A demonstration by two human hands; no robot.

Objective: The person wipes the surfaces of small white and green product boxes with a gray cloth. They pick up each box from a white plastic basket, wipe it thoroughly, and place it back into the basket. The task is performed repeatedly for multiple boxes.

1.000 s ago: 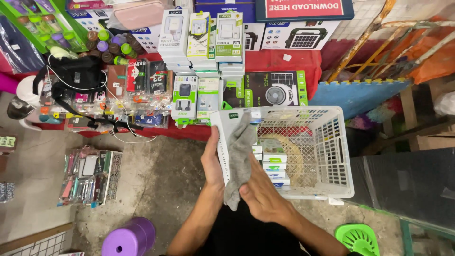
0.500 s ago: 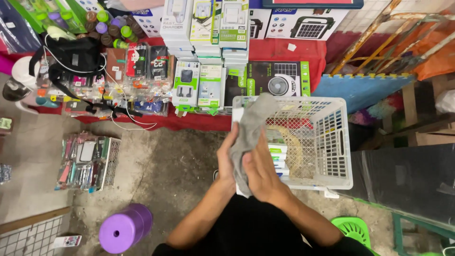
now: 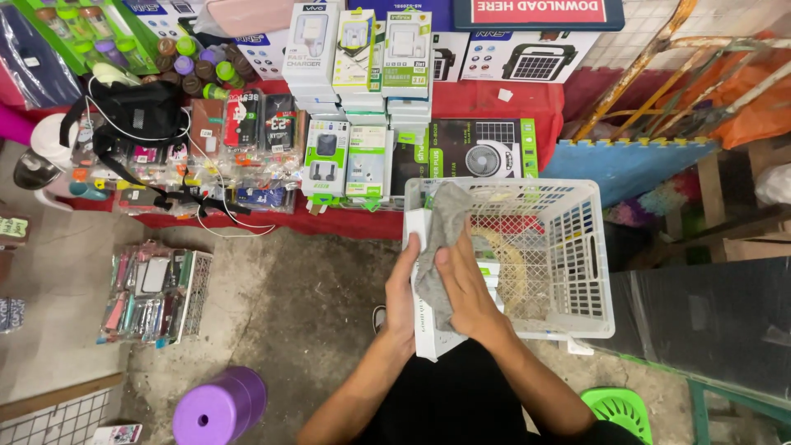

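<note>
Box (image 3: pixel 426 330), white and flat, held upright-ish over near-left corner of white basket (image 3: pixel 589 247); its near end sticks out below the hands, far end shows beside the basket rim; left hand (image 3: pixel 401 301) wraps the box's left edge, fingers curled onto it, thumb side hidden; right hand (image 3: pixel 465 288) lies flat on the box face, fingers together, pressing grey cloth (image 3: pixel 443 239) against it; cloth drapes from under the palm up over the box's far end, bunched at the basket rim; basket sits on the floor right of centre, more small white-green boxes (image 3: pixel 492 272) stacked inside at its left wall; far side: red table (image 3: pixel 494 103) loaded with charger packs (image 3: pixel 358 74) and a fan carton (image 3: pixel 482 148); black bag (image 3: pixel 132 119) on the table's left part; wire tray (image 3: pixel 156 292) of small items on the floor, left; purple stool (image 3: pixel 221 408) near left; green stool (image 3: pixel 616 412) near right, just beside person's right arm.
</note>
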